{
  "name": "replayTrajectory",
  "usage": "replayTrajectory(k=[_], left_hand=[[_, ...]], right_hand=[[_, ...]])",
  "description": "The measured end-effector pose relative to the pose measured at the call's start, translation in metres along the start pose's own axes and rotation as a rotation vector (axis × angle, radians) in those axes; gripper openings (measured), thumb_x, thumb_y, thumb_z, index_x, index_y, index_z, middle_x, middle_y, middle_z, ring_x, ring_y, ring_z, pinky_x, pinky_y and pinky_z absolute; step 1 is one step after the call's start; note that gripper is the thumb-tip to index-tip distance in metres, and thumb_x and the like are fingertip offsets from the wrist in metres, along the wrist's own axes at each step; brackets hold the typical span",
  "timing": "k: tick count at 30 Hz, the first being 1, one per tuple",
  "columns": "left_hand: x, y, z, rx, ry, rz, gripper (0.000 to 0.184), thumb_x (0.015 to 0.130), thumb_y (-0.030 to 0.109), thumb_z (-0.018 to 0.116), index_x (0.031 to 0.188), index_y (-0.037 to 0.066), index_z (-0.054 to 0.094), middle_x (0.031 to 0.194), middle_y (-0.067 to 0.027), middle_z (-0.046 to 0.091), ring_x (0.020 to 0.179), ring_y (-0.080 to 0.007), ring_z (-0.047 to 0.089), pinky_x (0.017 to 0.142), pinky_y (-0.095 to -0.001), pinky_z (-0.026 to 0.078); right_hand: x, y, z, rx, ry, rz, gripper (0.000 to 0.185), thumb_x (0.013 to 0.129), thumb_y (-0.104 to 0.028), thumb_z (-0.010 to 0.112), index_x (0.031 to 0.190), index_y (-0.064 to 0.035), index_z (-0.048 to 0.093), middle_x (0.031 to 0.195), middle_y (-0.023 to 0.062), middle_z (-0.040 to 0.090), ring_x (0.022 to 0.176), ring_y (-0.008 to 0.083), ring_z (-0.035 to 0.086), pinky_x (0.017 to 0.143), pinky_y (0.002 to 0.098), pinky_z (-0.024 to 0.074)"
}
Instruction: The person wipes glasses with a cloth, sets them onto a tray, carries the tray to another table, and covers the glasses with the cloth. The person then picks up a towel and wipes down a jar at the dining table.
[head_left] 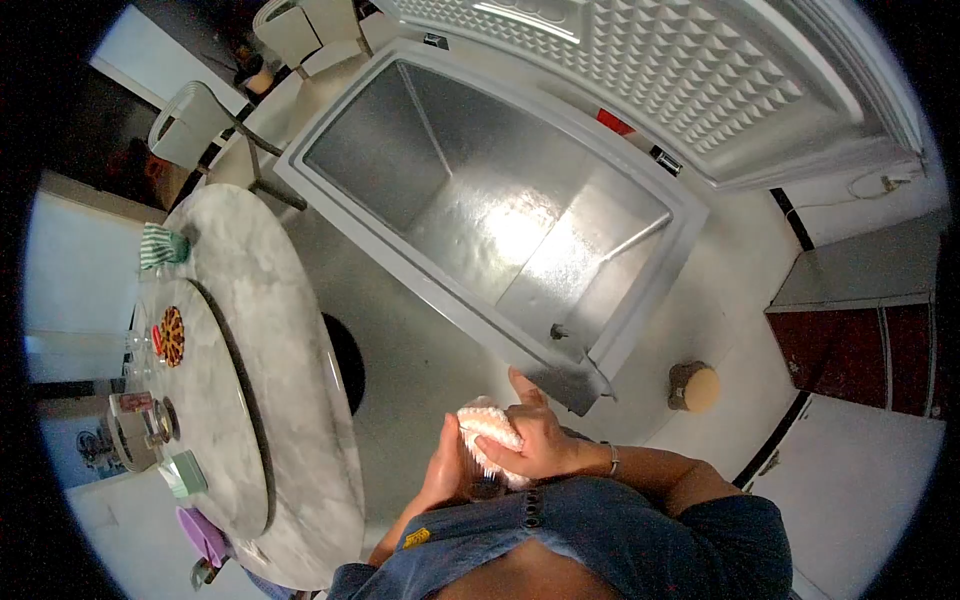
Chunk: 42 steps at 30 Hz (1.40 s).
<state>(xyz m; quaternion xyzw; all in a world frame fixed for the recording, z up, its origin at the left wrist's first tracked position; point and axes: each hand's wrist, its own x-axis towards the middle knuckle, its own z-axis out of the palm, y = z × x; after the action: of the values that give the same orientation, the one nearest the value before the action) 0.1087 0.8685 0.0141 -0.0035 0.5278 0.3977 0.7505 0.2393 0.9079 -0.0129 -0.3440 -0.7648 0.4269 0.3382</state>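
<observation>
Close to my body, my right hand [540, 440] holds a fluffy pinkish-white cloth [490, 430], with its index finger sticking out. My left hand [447, 468] is closed around a clear container [484, 482], partly covered by the cloth, so its exact kind is hard to make out. Both hands meet at the cloth in front of my chest. Just beyond them stands a chest freezer [400, 240] with its lid [690, 75] raised. Its bare metal inside shows, with a small dark spot [560, 331] near the close end.
On the left is a marble-patterned table [315, 420] with a turntable [225, 420], a patterned round dish [172, 337], a tissue box [182, 474] and a striped cloth item [163, 246]. Chairs [190, 125] stand behind it. A small stool [695, 387] and dark red cabinet [835, 350] are right.
</observation>
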Motion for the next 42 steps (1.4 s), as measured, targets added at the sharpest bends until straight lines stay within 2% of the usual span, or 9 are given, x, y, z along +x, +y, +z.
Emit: replayTrajectory(k=[3, 5, 6, 8, 11, 20, 33, 35, 42], left_hand=[[0.006, 0.0, -0.001, 0.025, 0.001, 0.059, 0.053, 0.087, 0.044, 0.019, 0.113, 0.002, 0.039, 0.104, -0.0121, 0.049, 0.094, -0.0223, 0.049, 0.082, -0.0326, 0.039], [0.008, 0.0, -0.001, 0.052, 0.003, 0.088, 0.053, 0.087, 0.043, 0.019, 0.113, 0.001, 0.039, 0.104, -0.0123, 0.049, 0.094, -0.0221, 0.049, 0.082, -0.0323, 0.039], [0.009, 0.001, 0.0, 0.045, 0.012, 0.086, 0.054, 0.087, 0.043, 0.019, 0.113, 0.001, 0.039, 0.104, -0.0124, 0.049, 0.094, -0.0221, 0.049, 0.082, -0.0325, 0.039], [0.011, 0.002, 0.001, 0.035, 0.024, 0.081, 0.054, 0.087, 0.043, 0.019, 0.113, 0.001, 0.039, 0.104, -0.0126, 0.049, 0.094, -0.0221, 0.049, 0.082, -0.0326, 0.039], [0.011, 0.004, 0.003, 0.032, 0.054, 0.066, 0.054, 0.087, 0.044, 0.019, 0.113, 0.001, 0.039, 0.103, -0.0125, 0.049, 0.094, -0.022, 0.049, 0.082, -0.0327, 0.039], [0.017, 0.004, -0.004, 0.045, 0.032, 0.097, 0.054, 0.087, 0.044, 0.021, 0.114, 0.001, 0.038, 0.105, -0.0117, 0.049, 0.096, -0.0216, 0.048, 0.084, -0.0319, 0.037], [0.021, -0.001, -0.006, 0.052, -0.009, 0.172, 0.051, 0.088, 0.041, 0.02, 0.113, 0.0, 0.039, 0.104, -0.012, 0.049, 0.096, -0.0215, 0.047, 0.084, -0.0321, 0.036], [0.018, -0.001, -0.003, 0.045, -0.022, 0.176, 0.051, 0.088, 0.041, 0.02, 0.113, 0.0, 0.039, 0.104, -0.0122, 0.048, 0.096, -0.0216, 0.047, 0.085, -0.0323, 0.036], [0.02, -0.01, -0.013, 0.0, -0.017, 0.173, 0.051, 0.088, 0.04, 0.02, 0.114, 0.0, 0.038, 0.107, -0.0126, 0.047, 0.098, -0.0222, 0.046, 0.086, -0.0325, 0.035]], right_hand=[[0.001, 0.011, 0.005, 0.04, 0.073, -0.055, 0.021, 0.071, -0.021, 0.058, 0.082, -0.003, 0.058, 0.059, 0.011, 0.053, 0.063, 0.0269, 0.055, 0.094, 0.0477, 0.0154], [0.002, 0.011, 0.002, 0.019, 0.02, -0.072, 0.019, 0.072, -0.02, 0.058, 0.08, -0.0024, 0.057, 0.059, 0.0113, 0.053, 0.059, 0.0266, 0.054, 0.087, 0.043, 0.0305], [0.002, 0.014, 0.004, 0.024, 0.019, -0.069, 0.019, 0.072, -0.02, 0.058, 0.08, -0.0024, 0.057, 0.059, 0.0113, 0.053, 0.059, 0.0266, 0.054, 0.087, 0.043, 0.0305], [-0.002, 0.023, 0.012, 0.147, 0.044, -0.051, 0.018, 0.072, -0.018, 0.058, 0.078, -0.0013, 0.056, 0.062, 0.0121, 0.054, 0.057, 0.0269, 0.054, 0.068, 0.0363, 0.0421], [-0.002, 0.029, 0.016, 0.143, 0.062, -0.102, 0.018, 0.073, -0.016, 0.058, 0.08, 0.0003, 0.055, 0.066, 0.0135, 0.054, 0.057, 0.0279, 0.054, 0.053, 0.0334, 0.0425], [0.019, 0.008, -0.004, 0.251, -0.084, 0.125, 0.031, 0.073, -0.021, 0.058, 0.095, 0.0005, 0.052, 0.086, 0.0174, 0.057, 0.075, 0.0307, 0.057, 0.065, 0.0349, 0.0457], [0.02, 0.007, -0.007, 0.268, -0.011, 0.078, 0.024, 0.072, -0.02, 0.058, 0.087, -0.0012, 0.054, 0.081, 0.0174, 0.057, 0.073, 0.0336, 0.056, 0.061, 0.036, 0.0454], [0.019, 0.007, -0.006, 0.258, 0.035, 0.033, 0.02, 0.071, -0.017, 0.058, 0.083, -0.0005, 0.055, 0.069, 0.0148, 0.056, 0.061, 0.03, 0.055, 0.056, 0.0358, 0.0426], [0.018, 0.004, -0.009, 0.229, 0.023, 0.029, 0.024, 0.072, -0.02, 0.059, 0.086, -0.0007, 0.056, 0.08, 0.0165, 0.058, 0.072, 0.0311, 0.057, 0.062, 0.035, 0.0464]])
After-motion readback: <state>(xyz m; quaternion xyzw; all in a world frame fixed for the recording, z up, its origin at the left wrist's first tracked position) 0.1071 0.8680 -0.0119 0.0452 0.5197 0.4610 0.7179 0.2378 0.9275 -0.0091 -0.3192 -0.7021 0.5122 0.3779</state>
